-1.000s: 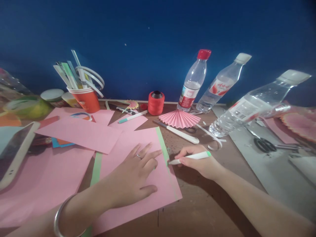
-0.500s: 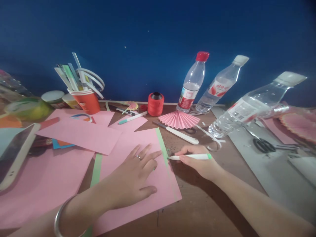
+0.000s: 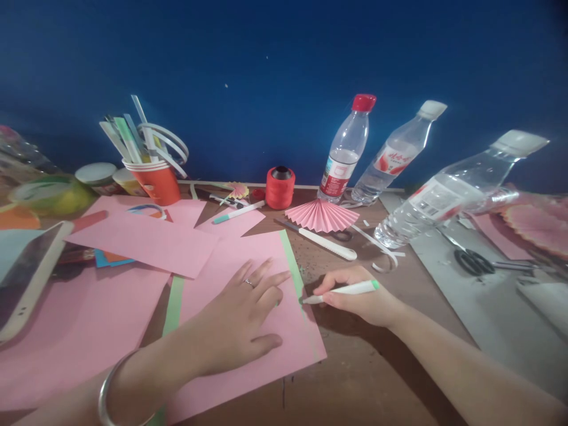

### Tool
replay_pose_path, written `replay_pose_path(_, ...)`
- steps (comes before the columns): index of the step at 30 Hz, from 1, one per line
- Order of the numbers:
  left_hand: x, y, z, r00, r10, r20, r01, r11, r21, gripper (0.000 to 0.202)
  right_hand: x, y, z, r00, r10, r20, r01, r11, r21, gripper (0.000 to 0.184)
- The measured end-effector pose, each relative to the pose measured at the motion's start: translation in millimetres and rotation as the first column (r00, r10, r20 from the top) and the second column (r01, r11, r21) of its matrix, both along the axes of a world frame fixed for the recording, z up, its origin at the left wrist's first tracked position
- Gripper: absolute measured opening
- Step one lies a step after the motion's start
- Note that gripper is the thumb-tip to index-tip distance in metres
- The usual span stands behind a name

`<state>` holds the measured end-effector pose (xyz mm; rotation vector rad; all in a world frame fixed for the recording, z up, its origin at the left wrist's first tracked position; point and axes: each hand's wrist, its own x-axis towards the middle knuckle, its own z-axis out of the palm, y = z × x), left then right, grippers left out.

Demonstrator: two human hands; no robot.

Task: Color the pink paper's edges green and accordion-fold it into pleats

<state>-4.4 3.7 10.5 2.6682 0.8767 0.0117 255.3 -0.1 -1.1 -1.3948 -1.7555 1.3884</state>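
Note:
My left hand [image 3: 248,313] lies flat with spread fingers on a pink sheet of paper [image 3: 222,384], pressing it to the table. Green bands run along the sheet's left and right edges. Between the thumb and fingers of my right hand [image 3: 359,296] is a white marker pen [image 3: 352,289] with a green end. Its tip touches the right green band [image 3: 293,263], beside my left fingertips. Lower down that edge the green is thin and faint. Just beyond the sheet lie a white-handled craft knife [image 3: 328,244] and a pleated pink paper fan [image 3: 323,216].
Three water bottles [image 3: 344,148] stand at the back right, near black-handled scissors [image 3: 473,261] on a grey board. A red thread spool [image 3: 280,188] and a red paper cup [image 3: 155,182] of markers stand along the wall. More pink paper [image 3: 80,331] and a phone [image 3: 33,278] lie left.
My right hand has drawn the marker's tip a little toward me along the sheet's right edge, and the green there reaches lower. My left hand has stayed in place.

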Motion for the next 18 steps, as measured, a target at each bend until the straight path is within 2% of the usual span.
replay_pose_path(3, -1.1, -0.3, -0.9, 1.000, 0.011, 0.021, -0.010, 1.000, -0.004, 0.038, -0.5, 0.6, 0.3, 0.998, -0.055, 0.000, 0.055, 0.998, 0.028, 0.013)
replay_pose_path(7, -2.1, -1.4, -1.7, 1.000, 0.010, 0.017, -0.010, 1.000, -0.008, 0.040, -0.9, 1.2, 0.1, 0.999, -0.049, -0.006, 0.049, 0.999, -0.010, 0.013)
replay_pose_path(10, -1.6, -1.1, -1.9, 1.000, 0.011, 0.018, -0.010, 1.000, -0.002, 0.044, -0.6, 1.8, -0.7, 0.993, -0.115, -0.019, 0.115, 0.993, 0.023, 0.013)
replay_pose_path(13, -0.8, 0.0, -2.3, 1.000, 0.012, 0.014, -0.012, 1.000, -0.003, 0.044, -0.2, 2.2, -1.4, 0.997, -0.069, -0.028, 0.069, 0.998, -0.009, 0.013)
replay_pose_path(18, -0.8, 0.4, -2.7, 0.999, 0.014, 0.029, -0.014, 1.000, -0.004, 0.045, -0.5, 2.6, -1.2, 0.993, -0.107, -0.040, 0.106, 0.994, -0.023, 0.014)
